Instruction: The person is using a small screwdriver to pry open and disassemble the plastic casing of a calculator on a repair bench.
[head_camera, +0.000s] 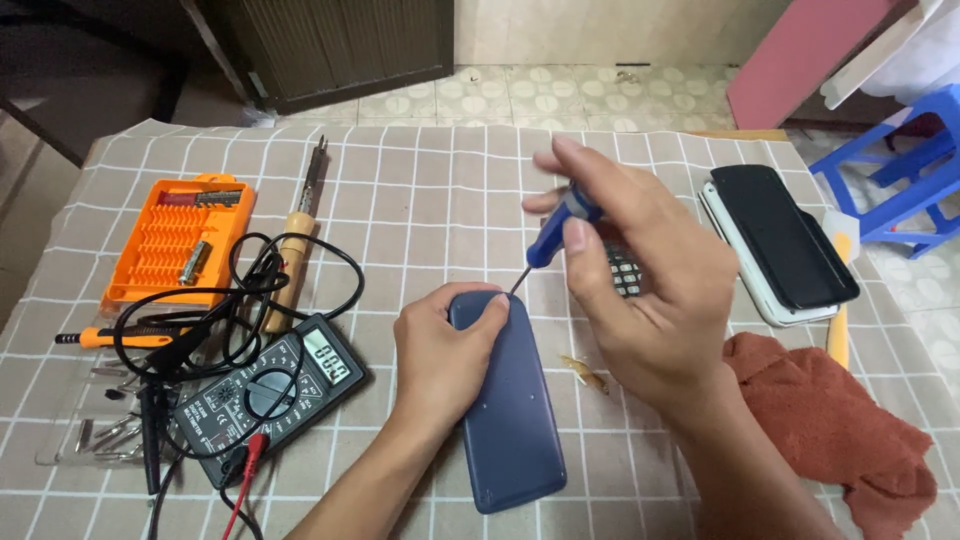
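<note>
— What have my hands got?
— My left hand (440, 350) presses the blue-grey case (507, 400), lying face down near the table's (450, 190) front edge. My right hand (640, 290) pinches a blue screwdriver (555, 228), tip on the case's top end.
— Nearby?
— A multimeter (270, 395) toward the left edge.

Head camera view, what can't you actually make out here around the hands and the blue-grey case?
- Screw under the screwdriver tip: too small, hidden by the left hand thumb.
- Keypad piece: mostly behind the right hand.
- Blue-grey case front: face down.
- Multimeter leads: cut off by the bottom edge.
</note>
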